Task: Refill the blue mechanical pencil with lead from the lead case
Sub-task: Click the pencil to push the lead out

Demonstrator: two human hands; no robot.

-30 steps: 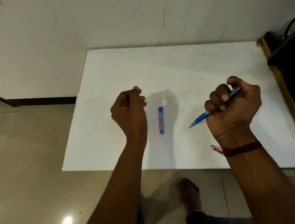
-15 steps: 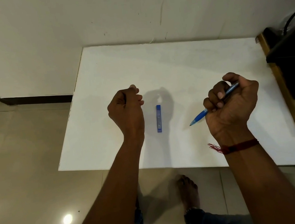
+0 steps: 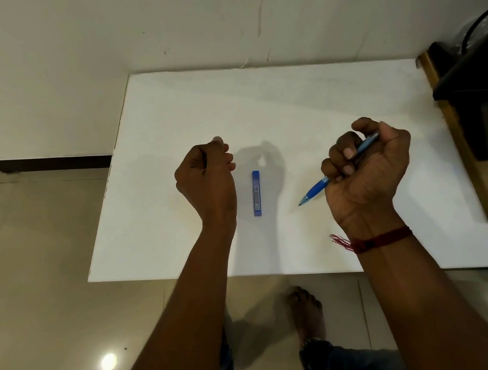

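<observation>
My right hand (image 3: 366, 171) is curled in a fist around the blue mechanical pencil (image 3: 316, 190), held above the white table (image 3: 258, 107). The pencil's tip points down and to the left, and its rear end sticks out past my thumb. A slim blue lead case (image 3: 257, 193) lies flat on the table between my hands, its long side running away from me. To the left of the case my left hand (image 3: 205, 180) is closed in a loose fist; what it holds, if anything, is hidden by the fingers.
A wall runs behind the table's far edge. A dark object on a wooden surface (image 3: 475, 91) stands at the right edge of the table. Tiled floor lies to the left, and my bare foot (image 3: 307, 311) shows below the table's near edge.
Both hands and the case sit slightly higher in view than a second ago, which fits a small head tilt. The grips look the same.
</observation>
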